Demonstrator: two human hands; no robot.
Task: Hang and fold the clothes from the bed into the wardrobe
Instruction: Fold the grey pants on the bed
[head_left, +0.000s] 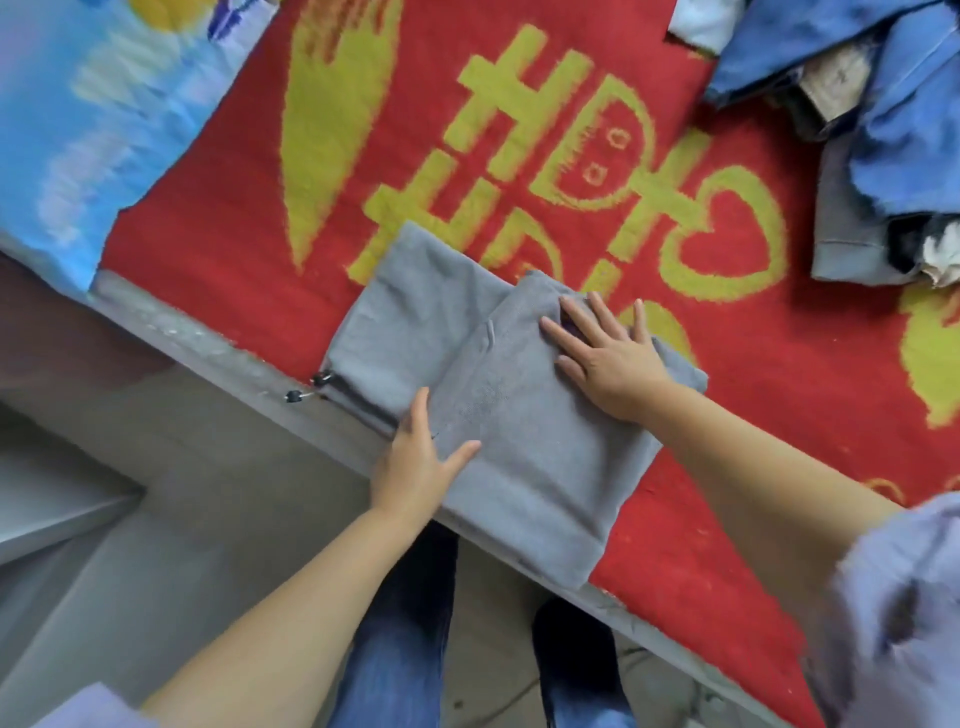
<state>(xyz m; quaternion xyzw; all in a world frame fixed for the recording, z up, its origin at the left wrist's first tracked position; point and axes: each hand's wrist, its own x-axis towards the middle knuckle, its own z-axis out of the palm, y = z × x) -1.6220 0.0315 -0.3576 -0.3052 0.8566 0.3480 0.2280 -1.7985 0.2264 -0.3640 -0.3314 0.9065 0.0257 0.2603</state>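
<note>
Garment: grey folded garment (519, 415), lying in the centre of the frame on the red blanket (727, 415), near edge hanging slightly over the bed edge (218, 358); folded into layers, a narrower panel reaching toward upper left, a thicker block toward lower right.
Drawcords: two dark cord ends (306, 387) poking out at the left side of the garment, resting at the bed edge.
Left hand: left hand (421, 462) laid on the lower-left border of the garment, just below centre of frame; thumb pointing up along the fabric edge, one finger stretched flat to the right over the cloth, remaining fingers hidden, position impossible to tell.
Right hand: right hand (608, 358) pressed palm-down on the upper-right part of the garment, right of centre; fingers straight and spread apart, tips pointing toward upper left, nothing pinched.
Blanket: red with large yellow characters and a heart outline, covering most of the upper and right frame.
Other bedding: blue patterned cloth (78, 130) in the upper left corner, blurred.
Clothes pile: heap of blue, grey and white clothes (893, 140) in the upper right corner, well apart from the folded garment.
Sleeves: pale lilac sleeves (898, 613) at lower right and lower left.
Legs: blue jeans (400, 623) and a dark shoe (571, 649) at the bottom centre, on a grey floor (156, 545).
</note>
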